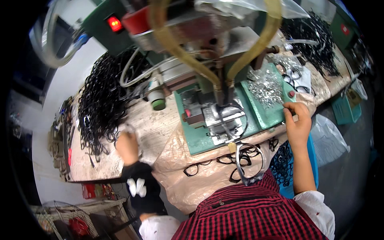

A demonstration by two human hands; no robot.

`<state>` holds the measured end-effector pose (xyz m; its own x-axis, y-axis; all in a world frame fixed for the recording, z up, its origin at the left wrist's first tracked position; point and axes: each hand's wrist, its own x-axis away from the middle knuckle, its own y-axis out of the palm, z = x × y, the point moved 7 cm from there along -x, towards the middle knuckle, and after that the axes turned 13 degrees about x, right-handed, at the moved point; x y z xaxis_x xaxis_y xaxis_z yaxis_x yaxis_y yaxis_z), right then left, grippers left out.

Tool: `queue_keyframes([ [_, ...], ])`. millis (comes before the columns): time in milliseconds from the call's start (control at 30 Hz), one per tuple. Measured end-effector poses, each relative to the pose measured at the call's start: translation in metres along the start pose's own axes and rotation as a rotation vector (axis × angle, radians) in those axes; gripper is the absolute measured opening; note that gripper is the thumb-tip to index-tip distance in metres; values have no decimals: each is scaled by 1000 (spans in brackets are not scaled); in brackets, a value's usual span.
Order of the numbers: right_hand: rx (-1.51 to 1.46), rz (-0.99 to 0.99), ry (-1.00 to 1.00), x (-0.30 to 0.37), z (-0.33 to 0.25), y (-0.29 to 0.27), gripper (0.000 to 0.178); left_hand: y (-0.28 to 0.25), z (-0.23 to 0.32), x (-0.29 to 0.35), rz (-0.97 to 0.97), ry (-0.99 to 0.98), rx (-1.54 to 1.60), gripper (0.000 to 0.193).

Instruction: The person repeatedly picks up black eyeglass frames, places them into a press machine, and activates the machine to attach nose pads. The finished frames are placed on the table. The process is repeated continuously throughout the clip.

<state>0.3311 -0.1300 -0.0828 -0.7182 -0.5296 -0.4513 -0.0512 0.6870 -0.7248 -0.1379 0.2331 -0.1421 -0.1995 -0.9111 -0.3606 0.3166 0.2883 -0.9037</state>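
Observation:
My left hand (127,147) is smeared by motion over the left of the bench, beside a large heap of black glasses frames (102,100). A thin greyish loop shows at its fingers; I cannot make out whether it is held. My right hand (299,122), thumb and forefinger curved and apart, rests at the right corner of the green machine base (258,114), just below a red button (291,94). Under the press head (219,94) lies a metal fixture (224,120) with a dark rim on it. A grey-looking glasses rim (263,160) juts out in front of the base.
Several black frames (192,170) lie on the brown sheet (172,176) before the machine. Small shiny metal parts (266,90) fill the green tray. Hoses (276,24) hang overhead. A blue bin (314,172) of dark pieces stands by my right forearm. More black frames (312,44) lie far right.

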Motion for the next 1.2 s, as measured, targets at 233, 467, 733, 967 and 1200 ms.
queue_keyframes([
  [233,-505,-279,-229,-31,-96,-10,18,-2,-102,-9,103,-161,20,30],
  [467,-839,-275,-33,-37,-135,36,36,-22,71,31,218,53,357,19],
  [733,-1188,-477,158,-28,-157,39,47,-186,269,44,388,664,1522,11],
  [967,-972,-382,-43,-14,-158,7,49,-173,276,68,271,907,1421,14],
  [1200,-472,-143,99,-33,-19,30,30,-149,337,122,88,1475,836,23],
])
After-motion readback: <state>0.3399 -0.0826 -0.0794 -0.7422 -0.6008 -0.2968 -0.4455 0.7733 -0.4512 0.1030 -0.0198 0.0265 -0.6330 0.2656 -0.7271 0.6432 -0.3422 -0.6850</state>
